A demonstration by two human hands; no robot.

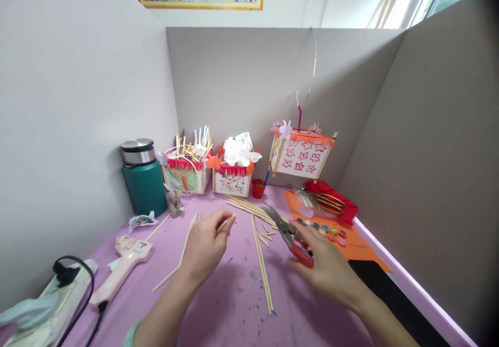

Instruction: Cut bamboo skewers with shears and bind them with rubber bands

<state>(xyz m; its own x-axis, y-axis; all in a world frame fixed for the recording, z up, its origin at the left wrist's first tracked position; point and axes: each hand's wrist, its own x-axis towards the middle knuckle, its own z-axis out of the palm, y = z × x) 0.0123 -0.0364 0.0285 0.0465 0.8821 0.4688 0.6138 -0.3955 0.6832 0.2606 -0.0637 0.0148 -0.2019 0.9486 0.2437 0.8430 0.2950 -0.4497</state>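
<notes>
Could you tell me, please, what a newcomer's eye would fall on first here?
Probably the lantern with red stars, hanging from a wire right of centre before the grey partition. Next might come the red-handled cutters in the right hand, above the purple tabletop. The teal flask also stands out, at the back left.

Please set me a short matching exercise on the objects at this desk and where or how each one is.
Column one:
1. Flask
2. Glue gun
3. Cutters
4. Star-patterned lantern

Column two:
A. In the right hand
B. Teal, with a silvery lid
C. Hanging above the table
D. Pale pink, lying down

Right pairs: 1-B, 2-D, 3-A, 4-C
</notes>
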